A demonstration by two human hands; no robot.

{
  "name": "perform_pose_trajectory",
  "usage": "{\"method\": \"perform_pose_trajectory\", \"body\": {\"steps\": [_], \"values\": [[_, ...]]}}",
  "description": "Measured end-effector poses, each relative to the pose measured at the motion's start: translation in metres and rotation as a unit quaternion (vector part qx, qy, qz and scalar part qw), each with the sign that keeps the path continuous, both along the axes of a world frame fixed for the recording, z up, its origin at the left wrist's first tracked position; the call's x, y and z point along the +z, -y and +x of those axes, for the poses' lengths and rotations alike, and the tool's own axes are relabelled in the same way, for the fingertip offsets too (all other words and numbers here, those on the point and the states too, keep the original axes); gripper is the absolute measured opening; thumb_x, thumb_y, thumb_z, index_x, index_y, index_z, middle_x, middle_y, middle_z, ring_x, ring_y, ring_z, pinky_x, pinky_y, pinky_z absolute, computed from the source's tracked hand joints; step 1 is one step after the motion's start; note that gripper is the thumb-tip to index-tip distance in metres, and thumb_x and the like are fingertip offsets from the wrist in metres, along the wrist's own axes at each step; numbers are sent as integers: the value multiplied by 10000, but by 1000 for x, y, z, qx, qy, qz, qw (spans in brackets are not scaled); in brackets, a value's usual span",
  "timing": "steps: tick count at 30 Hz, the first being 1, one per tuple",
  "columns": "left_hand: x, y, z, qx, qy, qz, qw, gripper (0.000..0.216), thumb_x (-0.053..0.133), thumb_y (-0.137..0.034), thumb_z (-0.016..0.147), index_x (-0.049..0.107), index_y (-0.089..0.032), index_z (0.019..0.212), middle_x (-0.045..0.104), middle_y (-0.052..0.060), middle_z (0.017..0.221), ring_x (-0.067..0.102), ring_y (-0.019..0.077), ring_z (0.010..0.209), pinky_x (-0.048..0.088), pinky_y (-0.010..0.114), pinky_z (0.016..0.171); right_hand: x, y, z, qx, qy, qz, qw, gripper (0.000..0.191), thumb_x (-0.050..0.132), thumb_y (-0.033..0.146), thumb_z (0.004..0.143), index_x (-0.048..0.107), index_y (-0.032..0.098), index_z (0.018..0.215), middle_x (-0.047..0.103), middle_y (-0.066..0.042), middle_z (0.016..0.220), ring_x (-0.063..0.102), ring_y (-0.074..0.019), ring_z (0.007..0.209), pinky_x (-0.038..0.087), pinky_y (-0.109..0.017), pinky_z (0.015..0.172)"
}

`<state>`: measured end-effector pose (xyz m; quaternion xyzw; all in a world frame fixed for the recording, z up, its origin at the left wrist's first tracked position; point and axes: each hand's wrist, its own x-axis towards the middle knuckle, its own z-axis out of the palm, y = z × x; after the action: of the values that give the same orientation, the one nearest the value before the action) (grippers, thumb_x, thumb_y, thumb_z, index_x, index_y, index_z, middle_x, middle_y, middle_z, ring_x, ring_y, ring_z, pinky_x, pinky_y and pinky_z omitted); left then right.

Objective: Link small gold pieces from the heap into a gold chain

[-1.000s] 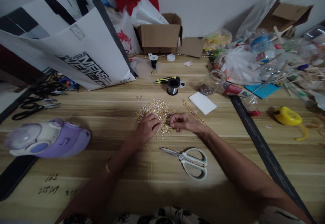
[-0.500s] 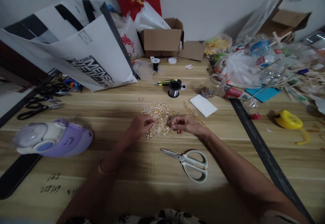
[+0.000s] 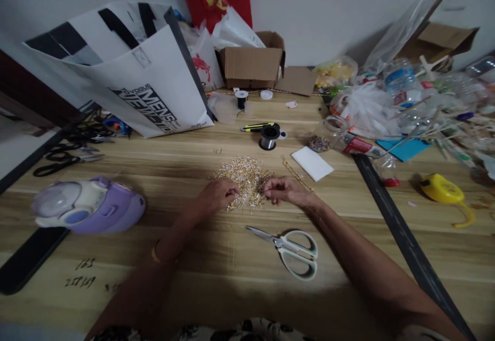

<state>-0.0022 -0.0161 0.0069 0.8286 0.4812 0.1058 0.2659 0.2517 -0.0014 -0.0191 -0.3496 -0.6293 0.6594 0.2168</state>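
Note:
A pile of small gold and silver metal pieces (image 3: 247,176) lies on the wooden table in front of me. My left hand (image 3: 218,195) rests at the pile's left edge, its fingers pinched together. At the right edge, my right hand (image 3: 284,190) is closed too, thumb against the fingers. Whatever either hand pinches is too small to make out. Scissors with pale handles (image 3: 296,251) lie nearer to me, below the right hand. Just beyond the right hand is a gold chain (image 3: 296,172).
Behind the pile are a spool of silver wire (image 3: 269,137), a yellow-black utility knife (image 3: 257,126) and a white pad (image 3: 312,163). A purple-white bottle (image 3: 91,206) lies left. A yellow tape measure (image 3: 442,188), a jar of beads (image 3: 327,134) and plastic bottles stand right.
The camera view has shifted slightly, so the whole scene sits a little further right. Both hands stay at the pile, with only slight finger movement.

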Motion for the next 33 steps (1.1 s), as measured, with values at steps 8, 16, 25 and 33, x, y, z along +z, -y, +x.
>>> {"method": "perform_pose_trajectory", "body": {"steps": [8, 16, 25, 33], "values": [[-1, -2, -5, 0, 56, -18, 998, 142, 544, -179, 777, 676, -155, 823, 692, 42, 815, 616, 144, 737, 452, 228, 691, 0, -1, 1, -1, -4, 1, 1000, 274, 660, 405, 771, 584, 142, 774, 548, 17, 634, 521, -77, 556, 469, -195, 512], [1, -2, -2, -9, 30, 3, 1000, 126, 549, -154, 762, 673, -161, 780, 654, 29, 744, 578, 139, 692, 418, 225, 649, -2, -2, 3, -3, -7, -1, 1000, 278, 666, 410, 765, 587, 143, 782, 551, 17, 634, 528, -81, 558, 471, -197, 513], [4, -2, -6, -58, -11, 10, 998, 124, 542, -135, 737, 630, -157, 652, 595, 9, 647, 507, 130, 640, 340, 235, 629, -5, -3, 5, -16, -24, -18, 999, 292, 685, 415, 744, 580, 146, 789, 557, 22, 641, 536, -79, 554, 469, -191, 514], [2, 2, -7, -82, -31, 1, 996, 107, 534, -143, 729, 600, -164, 647, 585, 6, 662, 502, 139, 662, 339, 249, 648, -6, -4, 5, -10, -29, -16, 999, 291, 682, 415, 751, 578, 146, 791, 556, 19, 643, 535, -79, 553, 475, -192, 516]]}}
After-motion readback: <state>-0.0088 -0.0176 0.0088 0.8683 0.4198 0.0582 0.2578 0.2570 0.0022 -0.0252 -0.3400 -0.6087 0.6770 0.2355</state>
